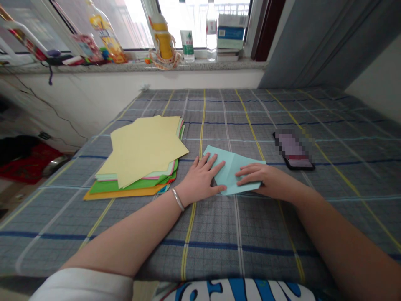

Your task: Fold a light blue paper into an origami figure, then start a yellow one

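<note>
Plaid cover (282,234): left hand (200,177), right hand (260,177) spread on paper (233,165), gripping nothing; stack (144,154) at 9 o'clock, perhaps phone (294,152) at 2.

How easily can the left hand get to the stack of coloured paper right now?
Probably yes, easily: the left hand rests on the light blue sheet, and the stack of coloured paper lies just beside it, with only bare cloth between.

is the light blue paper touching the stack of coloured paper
Apart. The head view shows a strip of checked cloth between the light blue paper and the stack of coloured paper.
</note>
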### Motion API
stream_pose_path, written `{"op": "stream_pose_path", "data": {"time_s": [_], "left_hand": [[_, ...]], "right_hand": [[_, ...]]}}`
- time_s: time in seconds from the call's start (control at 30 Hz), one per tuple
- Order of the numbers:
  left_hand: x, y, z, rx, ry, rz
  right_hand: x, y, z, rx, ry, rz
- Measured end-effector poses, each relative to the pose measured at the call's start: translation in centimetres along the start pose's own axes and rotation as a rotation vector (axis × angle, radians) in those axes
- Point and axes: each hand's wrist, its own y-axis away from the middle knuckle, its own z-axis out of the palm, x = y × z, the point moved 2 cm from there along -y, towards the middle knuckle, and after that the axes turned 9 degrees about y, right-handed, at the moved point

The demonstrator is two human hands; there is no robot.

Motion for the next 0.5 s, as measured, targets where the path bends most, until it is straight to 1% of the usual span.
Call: {"op": "stream_pose_path", "data": {"time_s": [0.1,0.17,0.3,0.37,0.5], "left_hand": [[-0.2,0.0,-0.1,-0.031,-0.005,0.049],[-0.2,0.1,-0.3,-0.056,-0.005,0.082],[-0.4,0.3,-0.6,-0.084,0.012,0.107],[-0.4,0.3,-0.7,-0.088,0.027,0.107],[-0.4,0.3,-0.8,-0.105,0.047,0.109]], "right_hand": [[0.0,-0.3,-0.2,0.037,-0.074,0.038],[0.1,-0.4,-0.2,0.063,-0.085,0.097],[0.8,-0.5,0.1,0.080,-0.009,0.312],[1.0,-0.6,0.3,0.092,0.019,0.388],[0.9,-1.2,0.8,0.137,0.073,0.429]]}}
